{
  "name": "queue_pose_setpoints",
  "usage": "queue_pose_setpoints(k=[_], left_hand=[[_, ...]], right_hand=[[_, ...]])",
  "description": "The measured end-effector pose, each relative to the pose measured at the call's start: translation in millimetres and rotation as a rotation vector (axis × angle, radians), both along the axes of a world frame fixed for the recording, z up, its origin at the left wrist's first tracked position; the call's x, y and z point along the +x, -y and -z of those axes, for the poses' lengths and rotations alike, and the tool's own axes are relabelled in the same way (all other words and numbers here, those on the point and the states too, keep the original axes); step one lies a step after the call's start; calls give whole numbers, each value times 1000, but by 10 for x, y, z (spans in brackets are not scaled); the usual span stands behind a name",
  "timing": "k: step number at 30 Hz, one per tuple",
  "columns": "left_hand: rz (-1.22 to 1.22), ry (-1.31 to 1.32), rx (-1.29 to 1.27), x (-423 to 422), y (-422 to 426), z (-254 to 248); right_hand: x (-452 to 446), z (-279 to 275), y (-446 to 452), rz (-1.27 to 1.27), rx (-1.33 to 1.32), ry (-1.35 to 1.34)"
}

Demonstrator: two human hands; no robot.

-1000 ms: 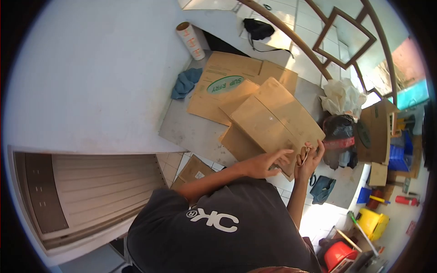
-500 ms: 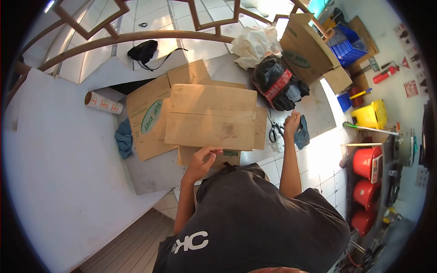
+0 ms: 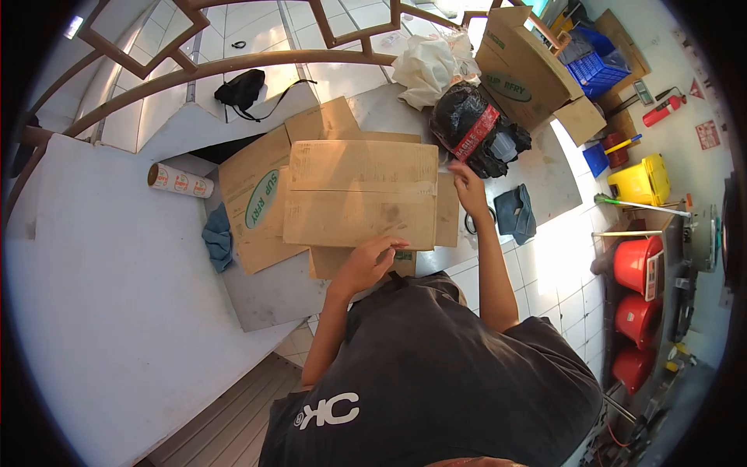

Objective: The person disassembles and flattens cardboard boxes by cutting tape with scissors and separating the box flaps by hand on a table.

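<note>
A flat-folded cardboard box lies in front of me on other flattened cardboard. My left hand rests at its near edge, fingers stretched out and apart, gripping nothing. Beside the box's right edge is my right hand, its fingers pointing up and left with no object visible in them. Just beyond it sits a bundle in black plastic with a red label strip. Under my right wrist, the scissors are mostly hidden. A folded blue-grey cloth lies to the right of that forearm.
A printed tape roll and a blue cloth lie at the left. Behind are a black bag, a white plastic bag and an open carton. Red tubs and a yellow bucket stand right.
My right hand has moved left and away from me, from beside the scissors and cloth to the box's right edge. My left hand has slid right along the near edge.
</note>
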State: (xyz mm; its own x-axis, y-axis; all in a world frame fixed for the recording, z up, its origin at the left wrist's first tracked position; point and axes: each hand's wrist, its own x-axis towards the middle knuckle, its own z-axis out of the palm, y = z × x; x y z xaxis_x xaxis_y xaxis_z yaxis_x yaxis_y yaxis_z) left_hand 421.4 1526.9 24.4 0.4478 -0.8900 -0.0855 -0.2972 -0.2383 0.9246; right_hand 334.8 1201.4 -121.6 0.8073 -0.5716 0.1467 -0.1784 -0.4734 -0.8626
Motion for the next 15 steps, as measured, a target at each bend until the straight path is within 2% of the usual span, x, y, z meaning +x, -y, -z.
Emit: queue_pose_setpoints(k=[1,2,4,6,8,10,11,13,14,15], left_hand=[[-15,60,19,18,11,6],[-19,61,19,59,30,-1],[-114,273,-68,201,107,-13],[-232,385,-38,399,134,58],[-465,691,-7,748,93,217],[-733,610,61,1122,-95,235],[-728,613,61,1261,-173,271],[-803,611,280,1418,-286,353],[-800,612,282,1388,-292,334],[-801,518,330,1346,-288,317]], right_hand=[[-13,-121,-112,43,228,39],[-40,-277,-283,38,228,39],[-113,-550,-675,258,93,-101],[-182,-639,-937,251,139,-99],[-254,-702,-1102,246,187,-99],[-290,-745,-1194,235,137,-32],[-314,-729,-1201,200,158,-76],[-300,-748,-1256,204,171,-92],[-294,-757,-1285,204,179,-109],[-286,-761,-1316,206,179,-107]])
